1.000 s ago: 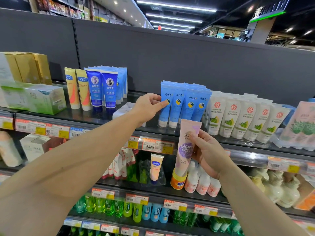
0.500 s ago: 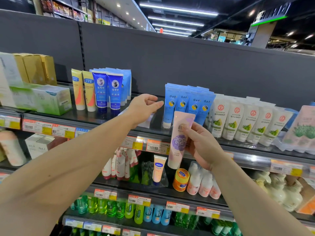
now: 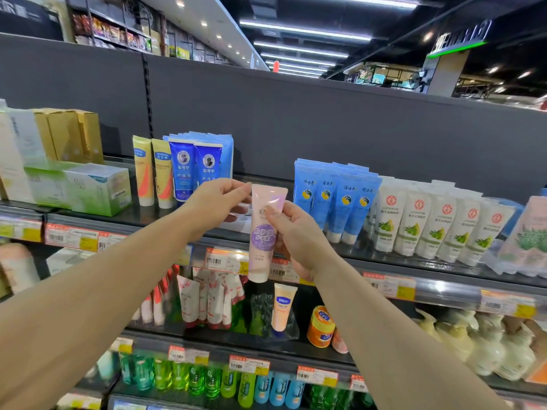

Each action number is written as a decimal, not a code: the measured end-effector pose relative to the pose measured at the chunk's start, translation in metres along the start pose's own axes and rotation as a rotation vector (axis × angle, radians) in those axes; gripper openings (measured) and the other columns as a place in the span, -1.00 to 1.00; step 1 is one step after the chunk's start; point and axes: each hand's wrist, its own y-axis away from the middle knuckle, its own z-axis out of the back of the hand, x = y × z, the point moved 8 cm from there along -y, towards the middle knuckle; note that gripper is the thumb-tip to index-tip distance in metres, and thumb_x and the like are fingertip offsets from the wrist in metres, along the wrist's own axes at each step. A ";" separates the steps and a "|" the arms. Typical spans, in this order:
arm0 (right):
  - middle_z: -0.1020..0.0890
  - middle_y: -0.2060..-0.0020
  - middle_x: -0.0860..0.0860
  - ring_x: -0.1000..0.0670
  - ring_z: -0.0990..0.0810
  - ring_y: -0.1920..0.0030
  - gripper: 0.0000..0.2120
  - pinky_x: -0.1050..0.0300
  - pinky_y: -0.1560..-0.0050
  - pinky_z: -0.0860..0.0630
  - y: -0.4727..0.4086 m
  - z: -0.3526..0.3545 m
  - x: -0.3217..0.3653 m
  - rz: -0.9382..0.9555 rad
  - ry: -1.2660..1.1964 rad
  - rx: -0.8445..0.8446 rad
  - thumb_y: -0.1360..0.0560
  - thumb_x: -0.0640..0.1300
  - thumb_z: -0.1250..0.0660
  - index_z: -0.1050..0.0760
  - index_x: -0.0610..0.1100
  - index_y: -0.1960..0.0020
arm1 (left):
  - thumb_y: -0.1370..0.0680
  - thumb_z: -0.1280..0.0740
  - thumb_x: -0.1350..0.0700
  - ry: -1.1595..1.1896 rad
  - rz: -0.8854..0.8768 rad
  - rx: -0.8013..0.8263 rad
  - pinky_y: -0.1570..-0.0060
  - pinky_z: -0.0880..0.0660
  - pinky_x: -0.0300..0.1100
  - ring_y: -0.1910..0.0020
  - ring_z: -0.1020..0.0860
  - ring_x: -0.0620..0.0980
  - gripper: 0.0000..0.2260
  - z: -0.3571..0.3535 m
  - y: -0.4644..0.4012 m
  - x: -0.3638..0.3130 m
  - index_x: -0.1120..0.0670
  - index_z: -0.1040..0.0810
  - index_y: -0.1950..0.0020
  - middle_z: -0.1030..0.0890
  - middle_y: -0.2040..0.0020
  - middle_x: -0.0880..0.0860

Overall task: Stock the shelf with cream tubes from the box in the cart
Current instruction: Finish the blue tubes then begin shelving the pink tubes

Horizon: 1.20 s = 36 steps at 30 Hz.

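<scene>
Right hand (image 3: 299, 238): fingers curled round pink tube (image 3: 264, 232) at mid-body, cap down, upright before top shelf (image 3: 165, 216) edge. Left hand (image 3: 219, 204): fingertips pinching tube's top left corner. Behind, gap on shelf between dark blue tubes (image 3: 195, 170) and light blue tubes (image 3: 334, 199).

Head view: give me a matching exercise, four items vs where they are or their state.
Items
1. pink tube
2. orange jar
3. green box
4. white tubes

Places
A. top shelf, far left, lying flat
B. held in both hands, cap down
C. top shelf, right of the light blue tubes
D. second shelf, under the right hand

The left hand pinches the pink tube's top edge.

Pairs: 1-B, 2-D, 3-A, 4-C
</scene>
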 end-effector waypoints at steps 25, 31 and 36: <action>-0.59 0.05 -0.06 -0.07 -0.63 0.05 -0.89 -0.02 0.11 -0.63 -0.136 -0.013 0.126 0.248 0.532 -0.273 -0.54 -0.20 -0.21 -0.45 -0.01 0.06 | -0.52 -0.34 -0.15 -0.585 -0.158 0.159 -0.27 -0.39 -0.25 -0.23 -0.50 -0.17 -0.55 0.012 0.002 0.035 -0.01 -0.48 -0.37 -0.51 -0.32 -0.13; -0.50 0.06 -0.03 -0.13 -0.55 -0.04 -0.82 -0.11 -0.07 -0.57 -0.169 -0.014 0.104 0.151 0.583 -0.375 -0.54 -0.28 -0.07 -0.37 -0.08 -0.04 | -0.51 -0.39 -0.09 -0.542 -0.090 0.234 -0.43 -0.30 -0.07 -0.41 -0.32 -0.16 -0.54 0.001 -0.002 0.053 -0.08 -0.43 -0.39 -0.36 -0.42 -0.22; -0.51 0.01 -0.08 -0.16 -0.55 -0.08 -0.81 -0.14 -0.13 -0.55 -0.182 -0.008 0.084 0.074 0.584 -0.414 -0.53 -0.29 -0.08 -0.37 -0.10 -0.06 | -0.55 -0.30 -0.14 -0.729 -0.164 0.256 -0.49 -0.17 -0.11 -0.49 -0.21 -0.16 -0.48 -0.007 -0.002 0.051 -0.10 -0.31 -0.49 -0.24 -0.50 -0.22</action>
